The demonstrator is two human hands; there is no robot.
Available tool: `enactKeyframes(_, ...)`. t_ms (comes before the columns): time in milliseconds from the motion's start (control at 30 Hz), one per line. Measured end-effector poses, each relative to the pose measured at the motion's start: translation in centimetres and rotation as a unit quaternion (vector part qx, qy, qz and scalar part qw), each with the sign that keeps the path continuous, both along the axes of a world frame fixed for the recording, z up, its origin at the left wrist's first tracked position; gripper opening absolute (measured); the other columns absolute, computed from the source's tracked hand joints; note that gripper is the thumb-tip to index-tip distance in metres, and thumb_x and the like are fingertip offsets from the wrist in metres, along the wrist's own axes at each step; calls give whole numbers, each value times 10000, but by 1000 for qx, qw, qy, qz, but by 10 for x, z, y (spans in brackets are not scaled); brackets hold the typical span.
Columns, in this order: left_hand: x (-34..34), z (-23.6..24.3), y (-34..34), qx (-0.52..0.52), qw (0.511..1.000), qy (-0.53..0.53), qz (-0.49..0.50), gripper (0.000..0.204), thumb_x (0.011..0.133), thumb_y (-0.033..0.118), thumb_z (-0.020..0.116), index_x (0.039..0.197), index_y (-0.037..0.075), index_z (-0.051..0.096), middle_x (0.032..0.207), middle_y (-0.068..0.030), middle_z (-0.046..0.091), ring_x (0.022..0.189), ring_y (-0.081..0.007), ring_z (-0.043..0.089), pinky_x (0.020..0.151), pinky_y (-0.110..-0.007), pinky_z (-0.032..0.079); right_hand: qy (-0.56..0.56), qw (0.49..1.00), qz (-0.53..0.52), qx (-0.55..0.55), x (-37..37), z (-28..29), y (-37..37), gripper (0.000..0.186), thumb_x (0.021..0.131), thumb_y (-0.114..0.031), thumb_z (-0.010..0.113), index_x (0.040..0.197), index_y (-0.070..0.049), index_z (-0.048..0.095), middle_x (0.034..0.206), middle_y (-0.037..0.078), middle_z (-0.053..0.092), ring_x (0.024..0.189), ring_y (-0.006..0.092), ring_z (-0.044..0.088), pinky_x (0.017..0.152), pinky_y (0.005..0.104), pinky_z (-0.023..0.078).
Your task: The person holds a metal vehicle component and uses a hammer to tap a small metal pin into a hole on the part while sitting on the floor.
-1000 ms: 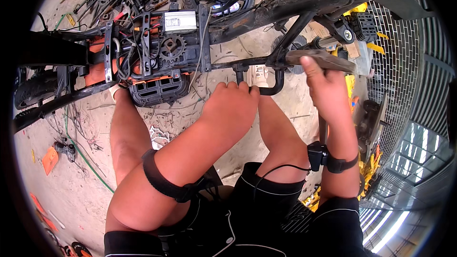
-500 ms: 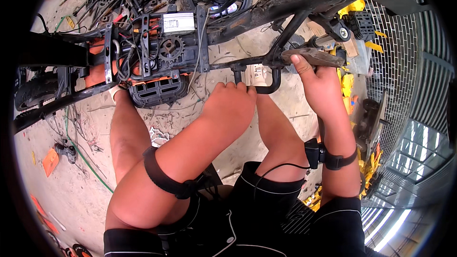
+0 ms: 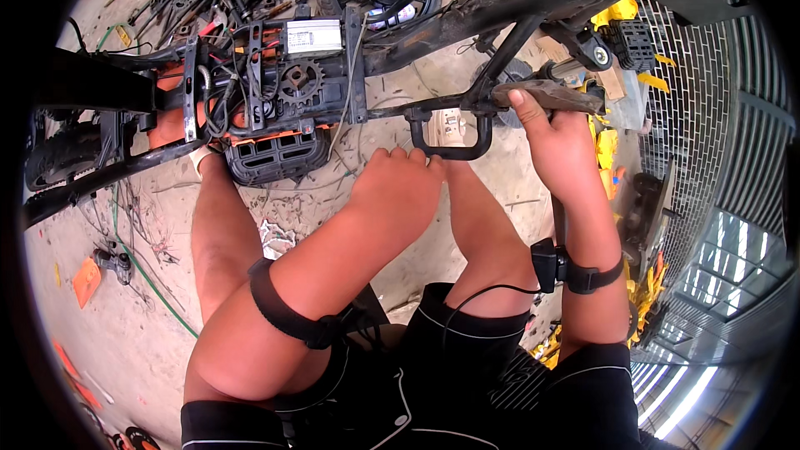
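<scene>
Head view: the left hand (image 3: 398, 187) is sitting right by the lower left corner of a black U-shaped bar (image 3: 458, 152), fingers curled in and close together, though I honestly can't tell whether they're pinching anything. That bar is hanging off the near side of a black metal frame (image 3: 500, 17). Over to the right, the right hand (image 3: 560, 146) is gripping a flat dark piece (image 3: 562, 97), thumb lying on it, other fingers mostly hidden. Up and left of the left hand, a toothed sprocket (image 3: 298, 82) is sitting just below a silver box (image 3: 315, 37).
</scene>
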State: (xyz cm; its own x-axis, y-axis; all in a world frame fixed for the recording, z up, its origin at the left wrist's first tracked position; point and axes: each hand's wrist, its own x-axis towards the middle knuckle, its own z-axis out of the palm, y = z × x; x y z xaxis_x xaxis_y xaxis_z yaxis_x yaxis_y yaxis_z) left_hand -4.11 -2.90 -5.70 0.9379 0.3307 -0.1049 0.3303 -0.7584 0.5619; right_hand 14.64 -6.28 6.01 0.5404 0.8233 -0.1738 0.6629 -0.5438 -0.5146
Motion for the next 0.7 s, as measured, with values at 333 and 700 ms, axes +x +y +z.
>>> enactKeyframes(333,-1,1,0,-5,1000,1,3,491,855,230,699,1271,-5,588,1054,-134,663,973,-303,654,840,-420,506,-59,998,-6,-6,-10,2,-1,386,994,-350,653,1098,16,718,968,162,741,884,245,686,805,357,523)
enactKeyframes(700,-1,4,5,4,1000,10,2,495,853,223,701,1278,-1,582,1044,-126,662,989,-300,652,847,-413,502,6,998,-62,21,-3,27,-1,425,988,-392,659,1102,12,724,952,152,738,884,214,669,809,344,520)
